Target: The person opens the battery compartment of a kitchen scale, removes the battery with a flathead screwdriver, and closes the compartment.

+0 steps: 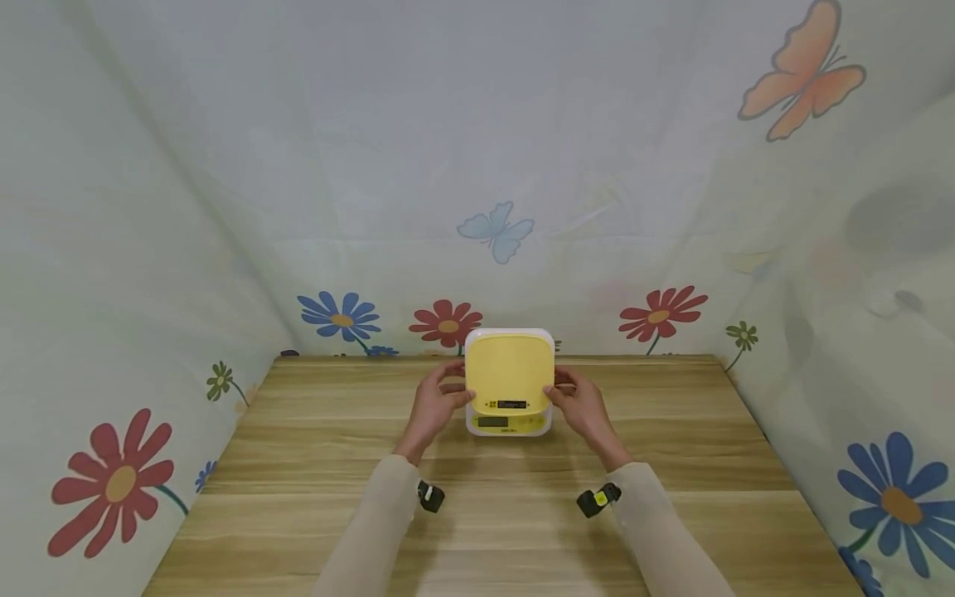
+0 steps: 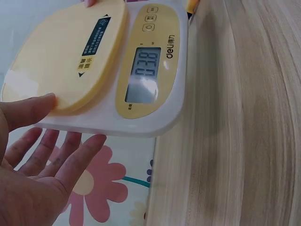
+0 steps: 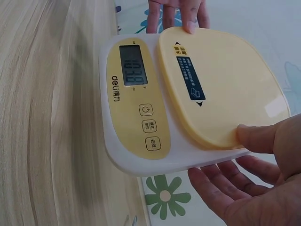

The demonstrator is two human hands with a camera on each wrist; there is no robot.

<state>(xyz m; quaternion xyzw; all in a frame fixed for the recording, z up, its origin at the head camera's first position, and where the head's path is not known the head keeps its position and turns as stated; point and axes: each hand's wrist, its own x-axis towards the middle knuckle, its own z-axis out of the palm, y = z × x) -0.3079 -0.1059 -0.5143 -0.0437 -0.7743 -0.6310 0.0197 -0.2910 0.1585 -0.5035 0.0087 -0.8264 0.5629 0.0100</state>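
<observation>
A white kitchen scale (image 1: 510, 428) with a yellow weighing plate (image 1: 511, 369) is held tilted up between both hands, its face turned toward the head camera. My left hand (image 1: 436, 406) grips its left edge, thumb on the yellow plate and fingers behind the white body. On the opposite edge my right hand (image 1: 584, 408) holds it the same way, with the thumb (image 3: 256, 138) pressing the plate's rim. Dark digits show on the scale's display (image 2: 143, 75), and buttons (image 3: 149, 126) sit beside it. The scale's underside is hidden.
A wood-grain table (image 1: 507, 531) spreads out under the arms. Pale cloth walls printed with flowers and butterflies (image 1: 497, 232) rise at the back and on both sides. Small black devices (image 1: 430, 496) are worn on both wrists.
</observation>
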